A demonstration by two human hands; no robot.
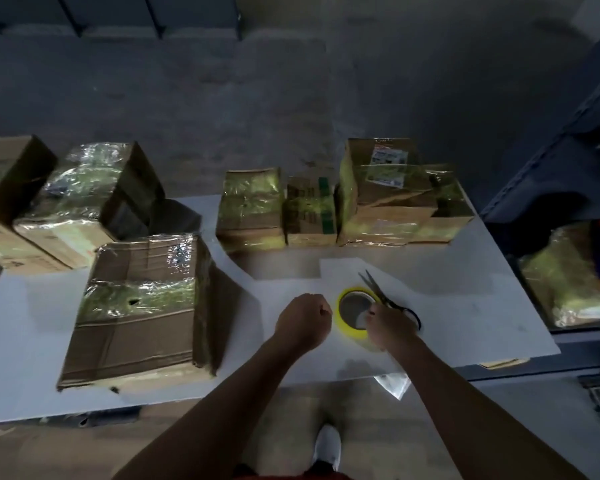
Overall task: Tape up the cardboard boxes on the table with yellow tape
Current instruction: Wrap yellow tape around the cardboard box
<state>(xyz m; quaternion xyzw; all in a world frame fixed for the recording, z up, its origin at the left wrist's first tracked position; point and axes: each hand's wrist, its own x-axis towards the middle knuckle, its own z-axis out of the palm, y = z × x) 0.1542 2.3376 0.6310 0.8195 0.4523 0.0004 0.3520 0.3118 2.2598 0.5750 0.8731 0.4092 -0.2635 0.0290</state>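
Observation:
A roll of yellow tape (343, 318) lies flat on the white table (465, 306), near its front edge. My right hand (390, 325) grips the roll at its right side. Black scissors (378, 292) lie across the roll's far right rim, blades pointing away from me. My left hand (303, 320) hovers just left of the roll as a closed fist with nothing visible in it. A large cardboard box (146, 306) banded with shiny yellow tape sits to the left of my hands.
Three smaller taped boxes (250, 209) (310, 213) (395, 195) line the table's far edge. More taped boxes (84, 199) crowd the far left. A dark shelf unit (568, 188) holding a wrapped parcel stands at the right. My shoe (327, 448) is below the table edge.

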